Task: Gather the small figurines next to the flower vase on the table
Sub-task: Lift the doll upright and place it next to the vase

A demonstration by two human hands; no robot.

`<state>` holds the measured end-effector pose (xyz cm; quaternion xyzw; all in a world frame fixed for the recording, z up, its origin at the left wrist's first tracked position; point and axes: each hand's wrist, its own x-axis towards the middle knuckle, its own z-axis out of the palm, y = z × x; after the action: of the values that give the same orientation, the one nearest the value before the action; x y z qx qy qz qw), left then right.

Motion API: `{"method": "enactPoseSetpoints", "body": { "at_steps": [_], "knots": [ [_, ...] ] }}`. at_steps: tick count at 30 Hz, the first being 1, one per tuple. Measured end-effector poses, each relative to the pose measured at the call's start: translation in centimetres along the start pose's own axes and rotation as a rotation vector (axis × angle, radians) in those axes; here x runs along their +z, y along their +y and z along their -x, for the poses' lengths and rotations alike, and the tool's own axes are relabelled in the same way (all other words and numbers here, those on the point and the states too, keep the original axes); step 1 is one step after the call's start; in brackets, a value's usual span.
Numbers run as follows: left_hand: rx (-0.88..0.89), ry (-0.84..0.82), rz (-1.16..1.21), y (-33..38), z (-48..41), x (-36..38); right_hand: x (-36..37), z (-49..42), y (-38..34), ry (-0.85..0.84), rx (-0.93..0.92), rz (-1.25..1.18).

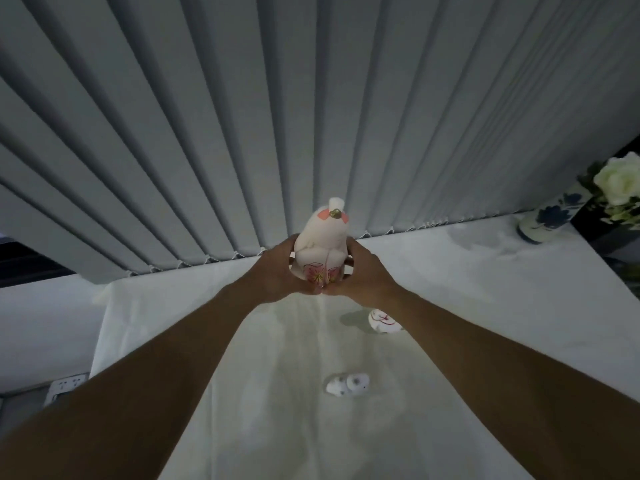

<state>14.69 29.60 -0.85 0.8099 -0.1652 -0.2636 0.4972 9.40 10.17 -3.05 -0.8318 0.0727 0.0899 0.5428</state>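
A tall white bird figurine (323,242) with pink cheeks and painted pink flowers is held upright above the table. My left hand (277,271) grips its left side and my right hand (367,275) its right side. A small round white figurine with red marks (382,321) lies on the white tablecloth (263,393), partly hidden by my right forearm. A pair of small white spotted figurines (347,384) lies nearer to me. The flower vase (550,216), white with blue flowers, stands at the far right and holds a white rose (618,181).
Grey vertical blinds (311,116) hang right behind the table's far edge. A wall socket (67,384) shows low on the left, beyond the table's left edge. A dark surface lies to the right of the vase.
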Motion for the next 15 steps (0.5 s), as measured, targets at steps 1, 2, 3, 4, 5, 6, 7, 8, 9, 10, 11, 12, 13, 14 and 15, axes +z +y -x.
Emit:
{"method": "enactPoseSetpoints", "body": {
  "at_steps": [1,2,3,4,5,6,7,8,9,10,11,12,13,14,15],
  "knots": [
    [0.018,-0.013,-0.018,1.4,-0.8,0.7,-1.4,0.0,0.2,0.025,-0.002,-0.005],
    [0.034,-0.018,-0.046,2.8,-1.8,1.6,-3.0,0.2,0.5,0.051,-0.005,-0.013],
    [0.051,-0.02,-0.072,4.1,-2.7,2.7,-4.7,0.5,1.0,0.075,-0.001,-0.023],
    [0.07,-0.027,-0.084,5.4,-3.6,4.0,-6.4,0.7,1.6,0.097,0.008,-0.035],
    [0.087,-0.044,-0.079,6.5,-4.7,5.4,-8.2,0.9,2.2,0.118,0.017,-0.045],
    [0.097,-0.066,-0.068,7.6,-5.7,6.8,-9.9,1.1,3.0,0.138,0.026,-0.053],
    [0.098,-0.089,-0.059,8.5,-6.8,8.3,-11.5,1.3,3.8,0.158,0.039,-0.062],
    [0.097,-0.11,-0.056,9.4,-7.8,9.8,-13.0,1.6,4.7,0.181,0.057,-0.072],
    [0.098,-0.129,-0.06,10.2,-8.9,11.3,-14.5,1.8,5.7,0.201,0.076,-0.079],
    [0.097,-0.148,-0.065,10.9,-9.9,12.9,-16.0,2.0,6.7,0.218,0.093,-0.081],
    [0.093,-0.162,-0.062,11.6,-11.0,14.4,-17.3,2.2,7.8,0.235,0.11,-0.083],
    [0.086,-0.17,-0.049,12.1,-12.0,16.0,-18.7,2.4,8.8,0.257,0.131,-0.085],
    [0.078,-0.176,-0.031,12.6,-13.0,17.5,-20.1,2.6,9.8,0.281,0.153,-0.086],
    [0.069,-0.184,-0.021,13.0,-14.1,19.0,-21.3,2.7,10.8,0.301,0.171,-0.088],
    [0.058,-0.195,-0.016,13.4,-15.2,20.4,-22.6,2.7,11.7,0.316,0.187,-0.09]
  ]
}}
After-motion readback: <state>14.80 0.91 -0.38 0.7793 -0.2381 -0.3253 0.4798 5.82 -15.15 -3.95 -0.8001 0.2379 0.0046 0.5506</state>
